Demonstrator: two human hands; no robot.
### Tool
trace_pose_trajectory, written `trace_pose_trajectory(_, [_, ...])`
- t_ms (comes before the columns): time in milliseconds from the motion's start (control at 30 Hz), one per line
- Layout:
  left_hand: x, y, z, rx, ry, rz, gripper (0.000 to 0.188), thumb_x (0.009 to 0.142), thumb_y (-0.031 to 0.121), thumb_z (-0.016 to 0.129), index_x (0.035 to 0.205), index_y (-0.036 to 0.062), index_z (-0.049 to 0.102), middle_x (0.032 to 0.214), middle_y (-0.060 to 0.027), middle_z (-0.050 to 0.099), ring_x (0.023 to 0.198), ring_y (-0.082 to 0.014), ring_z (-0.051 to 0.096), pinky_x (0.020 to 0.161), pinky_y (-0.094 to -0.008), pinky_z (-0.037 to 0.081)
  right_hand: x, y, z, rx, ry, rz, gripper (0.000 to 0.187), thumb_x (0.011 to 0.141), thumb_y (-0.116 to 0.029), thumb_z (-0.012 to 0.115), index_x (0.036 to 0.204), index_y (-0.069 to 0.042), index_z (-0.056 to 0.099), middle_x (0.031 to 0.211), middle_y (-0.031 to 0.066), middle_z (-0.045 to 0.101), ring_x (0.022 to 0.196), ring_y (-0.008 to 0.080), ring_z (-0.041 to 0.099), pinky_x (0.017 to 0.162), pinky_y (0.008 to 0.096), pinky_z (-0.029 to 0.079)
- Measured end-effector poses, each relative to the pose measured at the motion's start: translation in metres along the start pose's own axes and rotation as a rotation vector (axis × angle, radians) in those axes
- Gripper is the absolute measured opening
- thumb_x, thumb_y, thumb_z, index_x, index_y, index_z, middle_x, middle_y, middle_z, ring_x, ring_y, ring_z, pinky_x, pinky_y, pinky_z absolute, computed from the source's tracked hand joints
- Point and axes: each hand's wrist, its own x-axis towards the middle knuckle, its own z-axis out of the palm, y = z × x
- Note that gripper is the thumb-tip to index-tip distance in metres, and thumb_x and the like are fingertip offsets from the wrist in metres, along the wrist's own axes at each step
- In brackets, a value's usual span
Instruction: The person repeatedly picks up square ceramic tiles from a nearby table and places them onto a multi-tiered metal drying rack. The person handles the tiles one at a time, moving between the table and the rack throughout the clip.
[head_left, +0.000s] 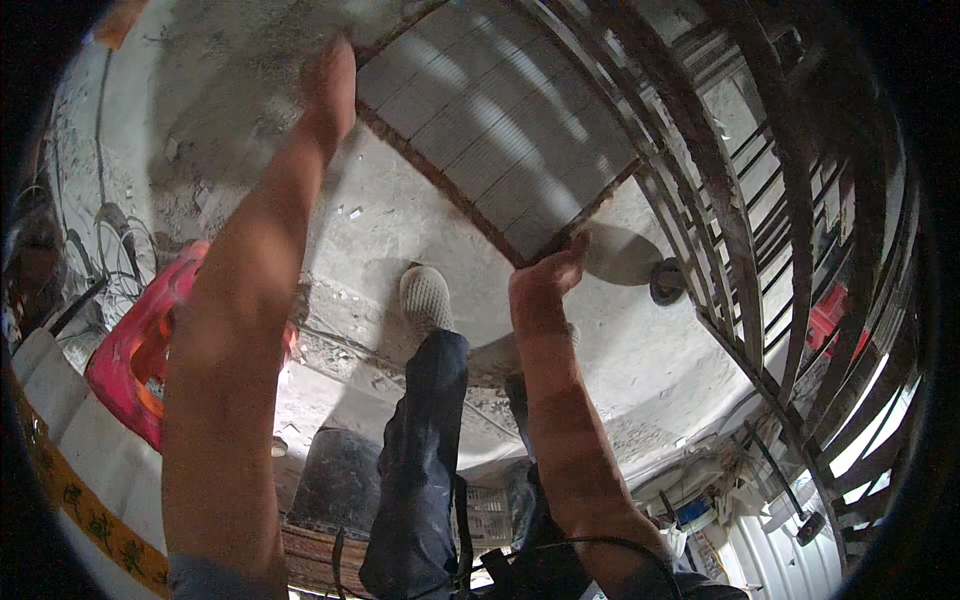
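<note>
Here's the grey panel (pixel 480 120), ribbed and marked off in strips, angled across the floor (pixel 370 210) with a dark, rough rim around it, and both bare hands are at its edges! The left hand (pixel 330 92) is up at the panel's far left side, pressed to the rim; its fingers are blurred and hidden there, so I cannot tell whether they are together or apart. Over to the right hand (pixel 545 285), clamped on the panel's nearest corner, thumb up along the rim, the other fingers out of sight.

Tight along the panel's right side runs a dark slatted metal frame (pixel 715 190), bars bending away, with a red object (pixel 828 318) showing between them. Just off the panel's right corner sits a dark round piece (pixel 667 281), too dim to name. Nearer the body than the panel, a pale textured shoe (pixel 426 298) stands on the concrete under a dark trouser leg (pixel 425 410). Well left of the panel, beyond the left forearm, lies a pink-red plastic piece (pixel 130 350) with orange inside, and a dark box-like thing (pixel 335 480) rests nearer the person.
</note>
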Motion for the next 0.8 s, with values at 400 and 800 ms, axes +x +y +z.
trace_pose_trajectory(400, [0.05,0.053,0.04,-0.762,-0.395,-0.653,0.045,0.093,0.038,0.035,0.117,0.0021,0.048,0.112,-0.0129,0.056,0.104,-0.0286,0.051,0.092,-0.0374,0.038,0.073,-0.02,0.035,-0.016,-0.142,0.091,0.061,0.088,-0.049,0.034,0.129,-0.005,0.039,0.135,0.0131,0.036,0.121,0.029,0.035,0.103,0.0425,0.021])
trace_pose_trajectory(800, [0.088,0.057,0.07,-1.191,-0.105,-0.974,0.037,0.087,0.031,0.05,0.105,-0.0012,0.05,0.083,-0.0127,0.057,0.068,-0.0251,0.055,0.065,-0.0397,0.049,0.102,-0.037,0.062,-0.178,-0.02,0.013,0.049,0.089,-0.037,0.032,0.121,-0.002,0.047,0.128,0.0142,0.044,0.115,0.0284,0.044,0.097,0.0457,0.033])
